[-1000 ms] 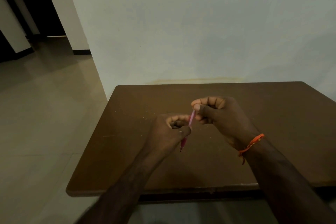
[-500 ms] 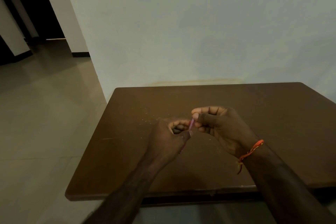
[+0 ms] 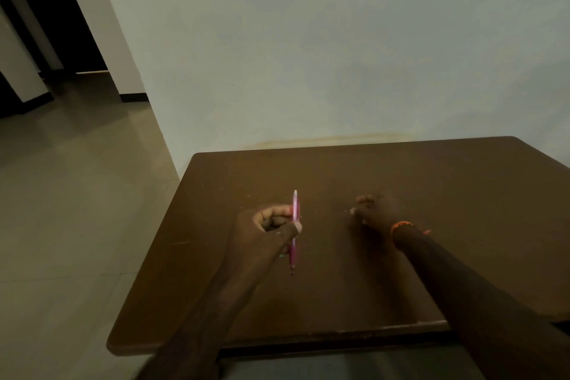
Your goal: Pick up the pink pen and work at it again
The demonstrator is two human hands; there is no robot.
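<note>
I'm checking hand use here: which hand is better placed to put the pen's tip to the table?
Left, probably. The left hand grips the pink pen nearly upright, tip down, above the table. The right hand is apart from it, blurred, seemingly holding nothing.

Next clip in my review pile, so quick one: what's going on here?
A person sits or stands at a brown table set against a pale wall. The left hand grips a pink pen roughly upright above the tabletop, tip pointing down. The right hand, with an orange band on its wrist, is apart from the pen to its right, blurred, fingers loosely curled; it seems to hold nothing. Pale specks are scattered on the table.
</note>
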